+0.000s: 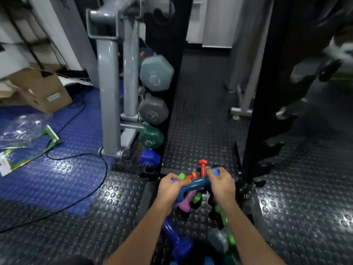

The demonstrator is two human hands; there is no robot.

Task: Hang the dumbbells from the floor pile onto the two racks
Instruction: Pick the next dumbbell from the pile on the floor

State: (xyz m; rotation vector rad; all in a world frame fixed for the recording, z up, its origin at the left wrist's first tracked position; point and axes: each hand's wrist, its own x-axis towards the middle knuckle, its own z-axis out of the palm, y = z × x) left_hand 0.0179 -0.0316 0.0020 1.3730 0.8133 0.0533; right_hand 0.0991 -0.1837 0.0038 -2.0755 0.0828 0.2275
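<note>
Both hands grip one blue dumbbell [197, 183] held level above the floor pile [193, 203]: the left hand [169, 186] curls its fingers round the left end, hiding that head almost wholly, and the right hand [222, 183] wraps the right head, of which only a blue edge shows. Beneath the bar lie a purple dumbbell [186, 202], green pieces and an orange one, partly covered by the hands; a red dumbbell [202, 167] stands just behind. Nearer the bottom edge of the frame, a dark blue dumbbell [178, 240], a grey-blue head [217, 240] and a green bar [226, 224] are crossed by the forearms and cut off by the frame. On the left rack [172, 83], a black upright, four dumbbell heads hang in a column: pale blue, grey, green, blue; their far ends are hidden. The right rack [256, 111] is dark and its pegs are hard to make out. Motion blur smears the upper right corner. A cardboard box [38, 88] sits on the blue mat at left.
</note>
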